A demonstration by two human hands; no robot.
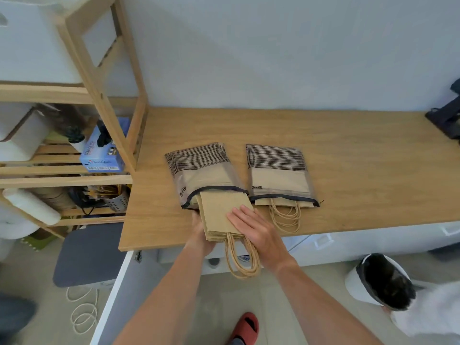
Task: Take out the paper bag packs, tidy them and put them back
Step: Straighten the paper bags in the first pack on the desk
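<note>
Two clear plastic packs with striped tops lie side by side on the wooden tabletop [348, 155]. From the open mouth of the left pack [199, 168] a stack of brown paper bags [216, 215] sticks halfway out, its twine handles [242, 257] hanging over the table's front edge. My left hand [199, 232] grips the stack's left edge from underneath. My right hand [251, 225] rests flat on top of the stack, fingers straight. The right pack [278, 170] holds its bags inside, with only the handles [286, 215] poking out.
A wooden shelf unit [104, 100] with boxes and a blue carton [104, 155] stands to the left. A dark object [445, 115] sits at the table's far right. Below are a lined white bin [378, 280], a grey stool seat [87, 255], rope on the floor and a red slipper [245, 327].
</note>
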